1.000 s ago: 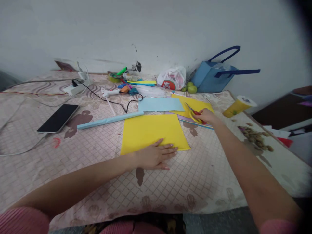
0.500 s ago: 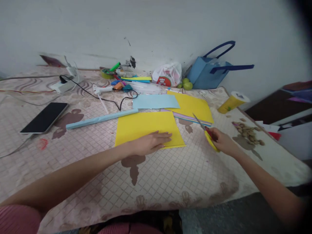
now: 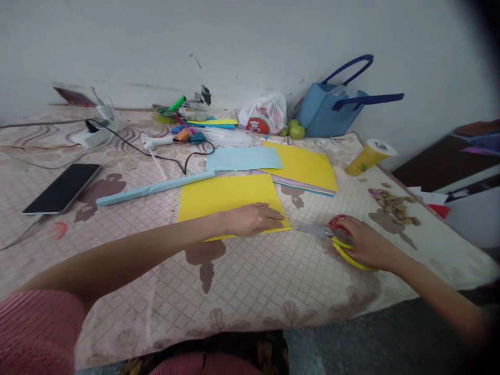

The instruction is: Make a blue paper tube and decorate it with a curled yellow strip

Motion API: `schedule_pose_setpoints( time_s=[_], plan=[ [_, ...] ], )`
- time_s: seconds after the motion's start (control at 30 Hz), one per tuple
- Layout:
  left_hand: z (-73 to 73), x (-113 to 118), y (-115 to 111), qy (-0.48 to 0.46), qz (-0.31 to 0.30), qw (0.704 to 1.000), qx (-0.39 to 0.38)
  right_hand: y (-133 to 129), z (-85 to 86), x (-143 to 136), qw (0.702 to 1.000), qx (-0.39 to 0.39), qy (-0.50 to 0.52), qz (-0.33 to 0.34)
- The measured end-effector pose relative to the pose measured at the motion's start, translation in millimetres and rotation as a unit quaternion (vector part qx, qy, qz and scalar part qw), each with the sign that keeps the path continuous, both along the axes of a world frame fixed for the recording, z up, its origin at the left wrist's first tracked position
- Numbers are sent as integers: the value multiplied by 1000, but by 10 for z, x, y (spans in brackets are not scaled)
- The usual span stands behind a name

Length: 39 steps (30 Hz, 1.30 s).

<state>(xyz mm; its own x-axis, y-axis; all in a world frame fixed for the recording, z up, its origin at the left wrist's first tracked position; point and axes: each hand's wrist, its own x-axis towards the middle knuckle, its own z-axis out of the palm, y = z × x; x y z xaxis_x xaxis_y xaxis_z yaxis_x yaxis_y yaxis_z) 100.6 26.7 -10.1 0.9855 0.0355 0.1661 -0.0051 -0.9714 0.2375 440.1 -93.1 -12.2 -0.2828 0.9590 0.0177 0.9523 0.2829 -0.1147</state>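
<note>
On the tabletop (image 3: 253,284), the left hand (image 3: 253,220) lies flat on a yellow sheet (image 3: 222,194), its near edge seemingly folded but uncut; the right hand (image 3: 365,244) grasps scissors (image 3: 326,232).

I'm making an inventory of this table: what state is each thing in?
Left hand, resting on the yellow sheet
Right hand, gripping the scissors
Scissors, held, blades blurred
Yellow sheet, lying flat
Phone, screen dark
Power strip, black plug inserted
Blue bag, standing

Phone (image 3: 62,188) left of front sheet (image 3: 228,195), scissors (image 3: 327,232) right of it, glue gun (image 3: 158,141) behind rolled paper (image 3: 156,188), nuts (image 3: 395,207) before canister (image 3: 367,158)
</note>
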Motion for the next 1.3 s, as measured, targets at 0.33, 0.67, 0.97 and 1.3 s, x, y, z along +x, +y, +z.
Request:
schedule_pose_setpoints(
  time_s=[0.33,0.67,0.97,1.3],
  plan=[
    [-98,71,75,34,-18,999,33,16,43,-3,999,-10,-16,42],
    [-154,59,101,17,-17,999,33,138,127,-95,995,-23,-29,87],
    [-149,130,163,22,-25,999,36,208,196,-113,989,-41,-18,139],
    [-244,104,190,17,-20,999,25,245,174,21,976,-31,-70,205]
  ],
)
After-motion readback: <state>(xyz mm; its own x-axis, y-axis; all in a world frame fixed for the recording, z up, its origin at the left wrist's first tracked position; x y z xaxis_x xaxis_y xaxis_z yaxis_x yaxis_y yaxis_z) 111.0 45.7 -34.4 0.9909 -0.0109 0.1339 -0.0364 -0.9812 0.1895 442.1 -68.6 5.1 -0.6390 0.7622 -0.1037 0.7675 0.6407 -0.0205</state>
